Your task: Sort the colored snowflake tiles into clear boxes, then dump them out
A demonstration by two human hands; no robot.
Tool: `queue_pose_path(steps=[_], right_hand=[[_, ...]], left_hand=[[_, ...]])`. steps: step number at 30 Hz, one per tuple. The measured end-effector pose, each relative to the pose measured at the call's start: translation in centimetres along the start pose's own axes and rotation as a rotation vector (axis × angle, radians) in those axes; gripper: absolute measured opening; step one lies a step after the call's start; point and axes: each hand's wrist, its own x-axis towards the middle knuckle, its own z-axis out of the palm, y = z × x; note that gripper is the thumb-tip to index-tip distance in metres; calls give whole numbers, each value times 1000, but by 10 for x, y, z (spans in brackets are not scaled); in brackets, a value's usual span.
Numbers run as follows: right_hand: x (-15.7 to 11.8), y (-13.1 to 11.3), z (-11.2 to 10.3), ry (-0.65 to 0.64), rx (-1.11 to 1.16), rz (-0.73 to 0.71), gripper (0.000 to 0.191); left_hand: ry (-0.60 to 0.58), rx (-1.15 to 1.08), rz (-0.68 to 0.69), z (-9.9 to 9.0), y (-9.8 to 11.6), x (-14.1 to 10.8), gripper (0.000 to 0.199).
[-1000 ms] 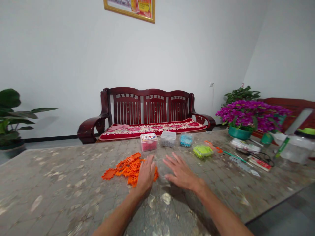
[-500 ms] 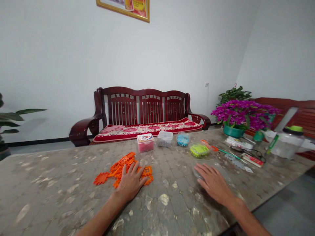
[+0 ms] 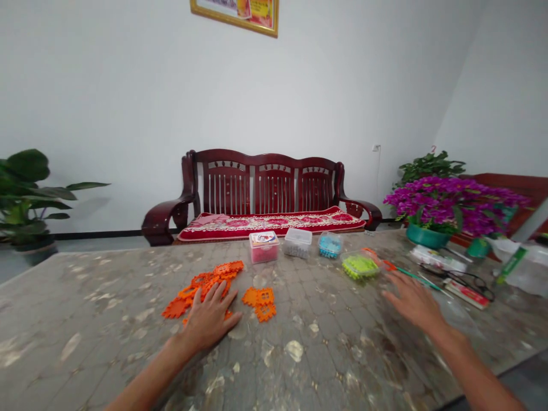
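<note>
My left hand [image 3: 209, 317] lies with fingers spread on a pile of orange toothed-edge plastic pieces [image 3: 176, 308], covering part of it. Just right of that hand, a few more orange pieces [image 3: 257, 298] lie apart from the pile, some with window-like cutouts. Over on the right, my right hand [image 3: 414, 302] is open, palm down, its fingers stretched toward the orange-handled scissors [image 3: 389, 266]. Beside it a clear, thin plastic thing [image 3: 460, 318] shows faintly; whether the hand touches it, I cannot tell.
Along the far edge stand a pink-filled box [image 3: 264, 252], a clear lidded box [image 3: 298, 244], a box of blue pieces [image 3: 330, 245] and a lime-green one [image 3: 360, 267]. Eyeglasses [image 3: 477, 279], a flower pot [image 3: 428, 235] and a clear bottle [image 3: 528, 271] are at right.
My left hand has shifted left, off the smaller orange group, which now shows separate from the pile. My right hand has moved right, and the clear plastic thing appears farther right too. The view has turned slightly left.
</note>
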Motion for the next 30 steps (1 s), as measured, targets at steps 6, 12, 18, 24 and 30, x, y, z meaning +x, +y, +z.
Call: queue_pose_path(steps=[6,12,18,24,30], right_hand=[[45,-66,17,-4,-47,-25,34],[53,-80,14,-2,-84,-104,26],[31,-146,-14,29,-29,-243,24],[19,-245,-43,-11,211,-307,18],[18,-311,-66,-84,408,-393,19]], left_hand=[[40,-101,178,0,38,-17,64],[-56,-150,336,4,54,-10,64],[9,-132,222,12,33,10,49],[138,-88,132,24,12,18,42],[225,-68,79,30,8,18,44]])
